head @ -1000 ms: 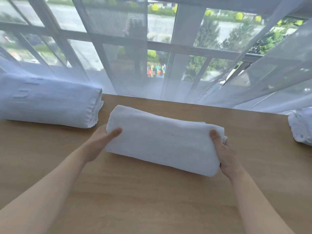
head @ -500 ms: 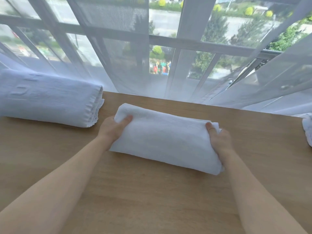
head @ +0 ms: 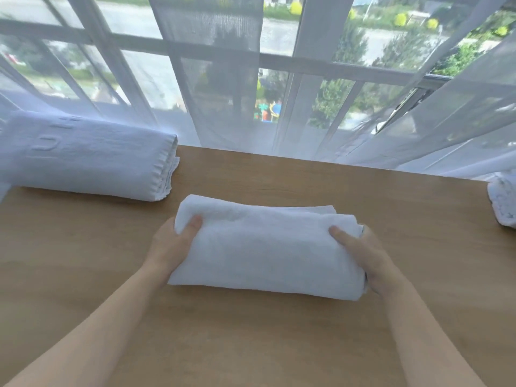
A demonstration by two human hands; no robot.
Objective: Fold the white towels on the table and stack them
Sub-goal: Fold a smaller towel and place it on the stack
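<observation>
A folded white towel [head: 265, 247] lies across the middle of the wooden table [head: 251, 344]. My left hand [head: 171, 244] grips its left end, thumb on top and fingers hidden underneath. My right hand [head: 365, 258] grips its right end the same way. At the far left rests a larger stack of folded white towels [head: 89, 157]. An unfolded white towel [head: 502, 202] shows partly at the right edge of the view.
Sheer white curtains [head: 418, 129] hang along the table's far edge in front of a window. Bare wood lies between the held towel and the stack on the left.
The towel has turned from a slant to nearly parallel with the table's near edge. Both thumbs have moved further onto its top. The view has shifted, so the right-hand towel sits nearer the frame edge.
</observation>
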